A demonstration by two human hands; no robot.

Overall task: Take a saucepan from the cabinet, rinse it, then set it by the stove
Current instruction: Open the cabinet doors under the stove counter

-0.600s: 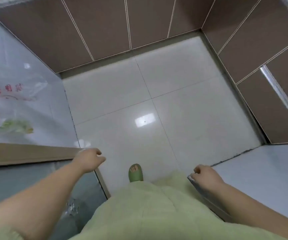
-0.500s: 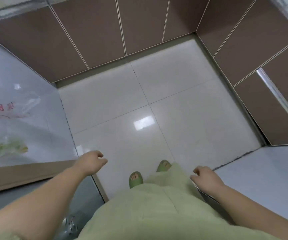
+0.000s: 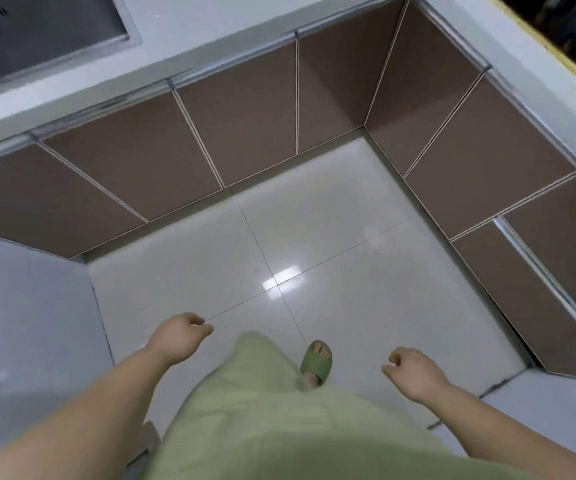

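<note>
My left hand [image 3: 179, 337] hangs in front of me with the fingers curled in loosely, and its grip is on nothing. My right hand [image 3: 414, 370] is the same, fingers half bent and apart from the thumb, with nothing in it. I think both hands are free like this because I am only walking and have not reached for anything yet. Below them I see my light green clothes [image 3: 262, 410] and one foot in a green slipper [image 3: 317, 358] stepping on the shiny white floor [image 3: 331, 237]. Around the floor stand brown cabinet doors [image 3: 245, 126], all closed, running along the far side and down the right side. A pale desk [image 3: 210, 53] sits on top of them. In the far left corner a dark sink [image 3: 37, 32] is set into the desk. I cannot see the saucepan anywhere, so I guess it is behind one of those closed doors. I cannot tell which door. The job looks like it is just starting, and my next move would be to bend down and pull a door open.
</note>
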